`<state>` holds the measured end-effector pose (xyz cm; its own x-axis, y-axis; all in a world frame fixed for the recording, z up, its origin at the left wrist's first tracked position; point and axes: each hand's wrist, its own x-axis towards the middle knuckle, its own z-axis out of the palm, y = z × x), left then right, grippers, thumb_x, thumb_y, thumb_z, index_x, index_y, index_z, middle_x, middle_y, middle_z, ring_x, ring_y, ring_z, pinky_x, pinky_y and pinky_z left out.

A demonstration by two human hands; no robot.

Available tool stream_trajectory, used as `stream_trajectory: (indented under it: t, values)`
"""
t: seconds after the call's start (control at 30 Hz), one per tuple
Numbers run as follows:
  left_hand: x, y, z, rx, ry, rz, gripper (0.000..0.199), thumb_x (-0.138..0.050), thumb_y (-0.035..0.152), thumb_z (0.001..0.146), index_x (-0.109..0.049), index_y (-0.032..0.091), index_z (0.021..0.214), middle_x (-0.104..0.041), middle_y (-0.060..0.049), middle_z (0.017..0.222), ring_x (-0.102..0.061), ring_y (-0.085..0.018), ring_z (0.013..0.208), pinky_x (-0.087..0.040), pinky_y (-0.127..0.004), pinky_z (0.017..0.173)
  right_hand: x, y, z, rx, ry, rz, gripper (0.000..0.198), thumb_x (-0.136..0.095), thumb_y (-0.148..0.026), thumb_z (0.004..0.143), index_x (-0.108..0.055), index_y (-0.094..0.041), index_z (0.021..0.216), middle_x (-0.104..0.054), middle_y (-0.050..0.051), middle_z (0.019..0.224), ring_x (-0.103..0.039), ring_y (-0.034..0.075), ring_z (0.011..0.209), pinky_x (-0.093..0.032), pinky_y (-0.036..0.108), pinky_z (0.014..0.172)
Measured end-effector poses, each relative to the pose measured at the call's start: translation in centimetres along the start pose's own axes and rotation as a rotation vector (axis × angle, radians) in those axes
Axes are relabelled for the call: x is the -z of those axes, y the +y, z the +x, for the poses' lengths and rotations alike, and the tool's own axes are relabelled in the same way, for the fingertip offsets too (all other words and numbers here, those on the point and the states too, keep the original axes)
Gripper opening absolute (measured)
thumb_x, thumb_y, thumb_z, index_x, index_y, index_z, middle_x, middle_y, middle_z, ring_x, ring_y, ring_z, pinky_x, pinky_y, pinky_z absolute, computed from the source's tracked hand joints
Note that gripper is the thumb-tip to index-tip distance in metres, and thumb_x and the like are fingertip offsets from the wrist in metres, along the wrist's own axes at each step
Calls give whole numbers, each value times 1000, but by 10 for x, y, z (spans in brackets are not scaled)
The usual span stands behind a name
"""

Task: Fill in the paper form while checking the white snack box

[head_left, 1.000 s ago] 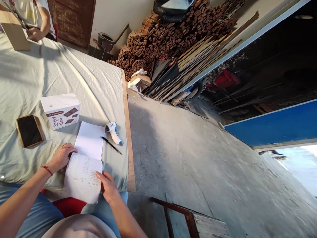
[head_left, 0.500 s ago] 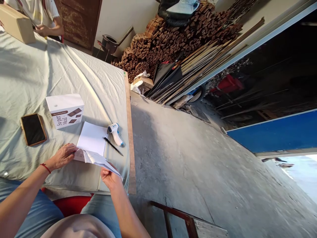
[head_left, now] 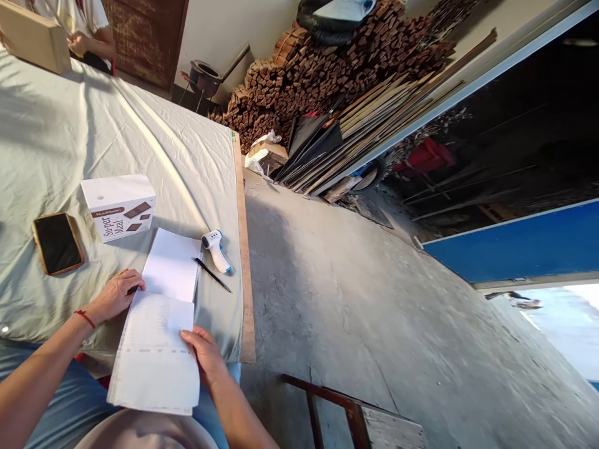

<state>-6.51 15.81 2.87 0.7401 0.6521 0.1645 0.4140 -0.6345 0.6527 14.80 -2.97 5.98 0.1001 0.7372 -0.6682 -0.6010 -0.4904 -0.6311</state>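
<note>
An open notebook (head_left: 154, 368) lies in front of me. Its upper page (head_left: 171, 265) is blank; the lower page carries faint print in rows and reaches past the table edge over my lap. A small pale slip (head_left: 180, 314) rests near the fold. At the left edge by the fold, my left hand (head_left: 120, 294) is closed on the notebook, with something dark under its fingertips that I cannot make out. My right hand (head_left: 204, 352) pinches the right edge of the lower page, thumb on top. Beside the upper page are a black pen (head_left: 213, 275) and a white infrared thermometer (head_left: 216, 251).
A white "Super Meal" box (head_left: 119, 209) and a phone (head_left: 58, 243) sit on the cloth-covered table (head_left: 135, 143). Across it, a person's hand (head_left: 79, 43) is near a cardboard box (head_left: 35, 38). Stacked firewood (head_left: 299, 81) stands by the wall; a wooden frame (head_left: 346, 411) is at lower right.
The lower page, lifted and folded before, now lies open and flat toward my lap. My right hand has moved slightly down with its edge; my left hand stays near the fold.
</note>
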Motion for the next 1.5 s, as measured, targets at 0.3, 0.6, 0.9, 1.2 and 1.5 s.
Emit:
stream_trajectory:
  t: [0.3,0.6,0.9,1.2,1.5]
  values:
    - [14,-6,4,-72,-57,44,38,-37,10,93,-75,17,97,-68,-10,99,-66,-19,92,-56,-32,87,-3,33,4,158,27,-215,35,-79,-51,65,-69,-19,75,-70,5,74,-63,22,73,-51,34,75]
    - [-31,80,-29,-198,92,436,57,-48,43,103,-48,15,152,-47,-19,157,-40,-40,147,-41,-59,114,-5,33,11,149,68,-237,25,-76,-36,63,-70,-18,79,-68,3,73,-59,19,71,-47,29,67]
    - [-44,62,-43,-181,-35,530,55,-53,21,93,-55,18,148,-41,-17,162,-39,-43,149,-39,-61,115,21,6,13,274,72,-786,21,-70,-42,82,-69,-22,77,-63,0,62,-55,16,55,-43,29,61]
    - [-58,82,-39,-218,13,748,49,-40,11,94,-65,2,135,-49,-27,153,-47,-40,144,-41,-54,117,24,-18,68,947,93,-1200,44,-43,-22,96,-67,-18,132,-57,12,149,-44,24,144,-33,46,123]
    - [-72,104,-42,-98,44,654,52,-44,10,92,-66,11,138,-51,-25,152,-52,-43,139,-44,-57,110,22,-4,72,965,144,-1402,49,-40,-20,100,-56,-14,146,-44,11,161,-29,22,156,-24,47,128]
